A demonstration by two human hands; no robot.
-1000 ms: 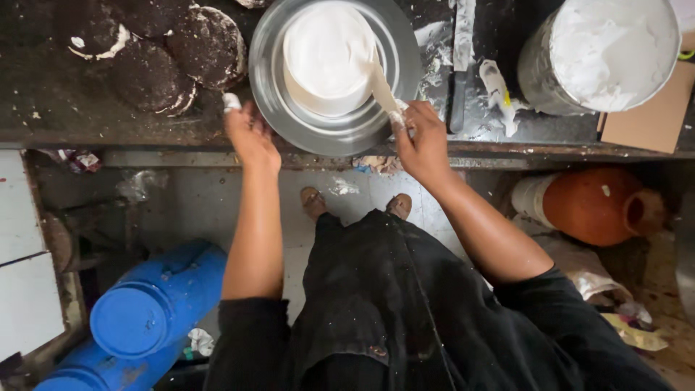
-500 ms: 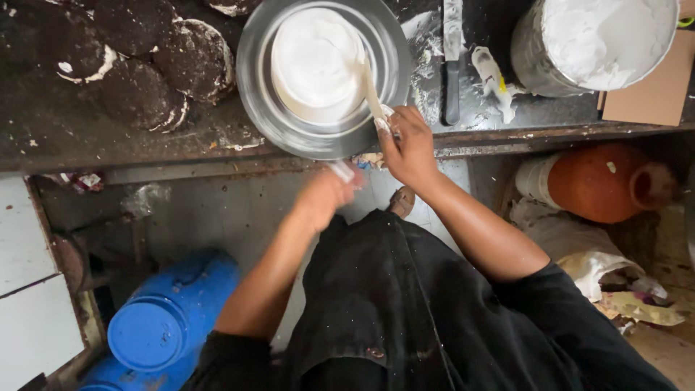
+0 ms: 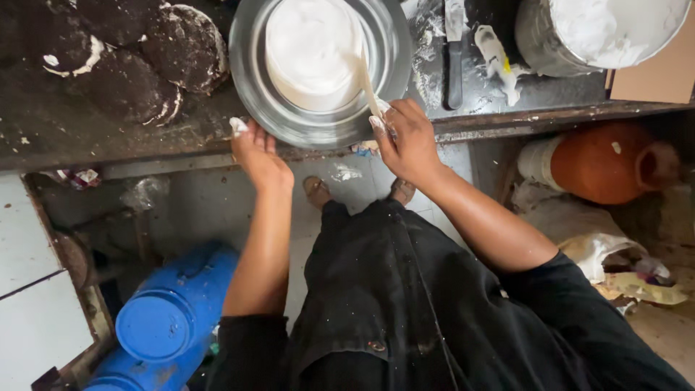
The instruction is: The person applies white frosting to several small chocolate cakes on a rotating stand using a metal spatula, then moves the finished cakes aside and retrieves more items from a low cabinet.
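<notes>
One white cake centred on one steel turntable at counter edge. Scraper pinched by right hand against cake side. Turntable rim touched by left hand, fingers loosely extended. Three dark cakes at left. One bucket filled with white cream. Two blue drums below.

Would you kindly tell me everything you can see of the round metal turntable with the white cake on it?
The metal turntable is a round, shiny steel disc with a raised rim, lying flat at the front edge of the dark, smeared worktop. A white iced cake sits at its centre. The left hand touches its near rim; the right hand holds a cream-coated scraper against the cake's side.
</notes>
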